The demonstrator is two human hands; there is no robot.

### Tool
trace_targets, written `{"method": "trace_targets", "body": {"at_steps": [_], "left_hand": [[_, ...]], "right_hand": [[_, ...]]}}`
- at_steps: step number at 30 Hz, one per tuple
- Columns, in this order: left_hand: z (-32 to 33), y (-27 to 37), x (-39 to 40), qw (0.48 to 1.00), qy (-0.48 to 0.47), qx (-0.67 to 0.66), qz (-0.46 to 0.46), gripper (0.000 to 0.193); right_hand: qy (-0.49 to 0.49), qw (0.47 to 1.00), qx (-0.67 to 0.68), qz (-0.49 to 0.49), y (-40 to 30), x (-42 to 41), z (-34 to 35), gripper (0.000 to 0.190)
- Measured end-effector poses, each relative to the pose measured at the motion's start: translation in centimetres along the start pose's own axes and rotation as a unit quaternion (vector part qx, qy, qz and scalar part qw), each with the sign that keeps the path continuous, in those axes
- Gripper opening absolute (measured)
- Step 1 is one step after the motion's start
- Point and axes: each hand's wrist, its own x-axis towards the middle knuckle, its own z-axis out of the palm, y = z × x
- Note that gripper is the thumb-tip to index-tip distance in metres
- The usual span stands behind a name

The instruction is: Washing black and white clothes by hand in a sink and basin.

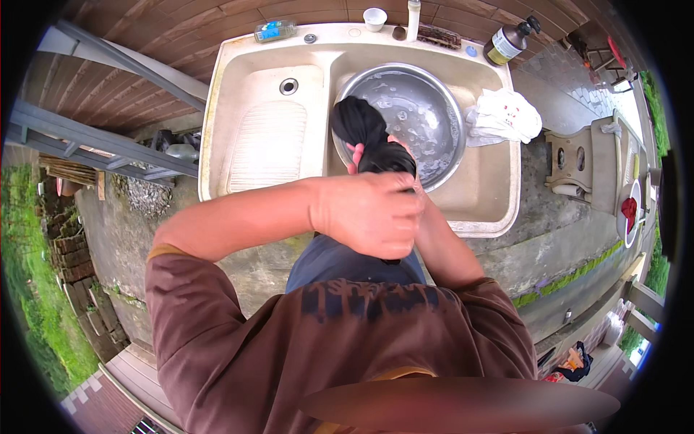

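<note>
My left hand [371,217] is closed over the near part of a black wet-looking cloth [360,122], its back turned up to me. A little of the black cloth shows below this hand. My right hand [402,146] wraps around the cloth farther out, mostly hidden behind it and behind my left hand. Its fingertips show at the cloth's left side. Between the hands the cloth is bunched tight, and its loose end bulges over the left rim of a round metal basin [458,116]. Soapy-looking water with bubbles [415,114] is in the basin.
A two-bowl sink [328,119] holds the basin on its right; a ribbed washboard [268,144] and drain are on its left. White cloth [504,116] drapes the right rim. A pump bottle [509,40], scrubbing brush [439,37], cup [374,19] and bottle [275,31] line the back ledge.
</note>
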Motion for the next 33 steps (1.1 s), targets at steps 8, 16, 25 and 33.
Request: {"method": "trace_targets", "body": {"at_steps": [8,16,25,33], "left_hand": [[-4.3,0.6,-11.0,0.726,0.577,-0.150,-0.344,0.016],[-6.4,-1.8,-14.4,0.332,0.562,-0.525,-0.546,0.023],[-2.8,-5.9,-21.1,0.372,0.060,-0.596,-0.708,0.030],[4.9,-7.6,-27.7,0.562,-0.205,-0.446,-0.665,0.038]], "right_hand": [[-0.024,0.907,-0.221,-0.359,6.6,3.4,11.0,0.034],[0.091,0.428,-0.617,-0.654,12.8,5.2,12.1,0.060],[-0.114,0.242,-0.760,-0.593,15.9,11.6,9.3,0.056],[-0.133,0.195,-0.838,-0.493,15.7,18.3,-0.3,0.040]]}}
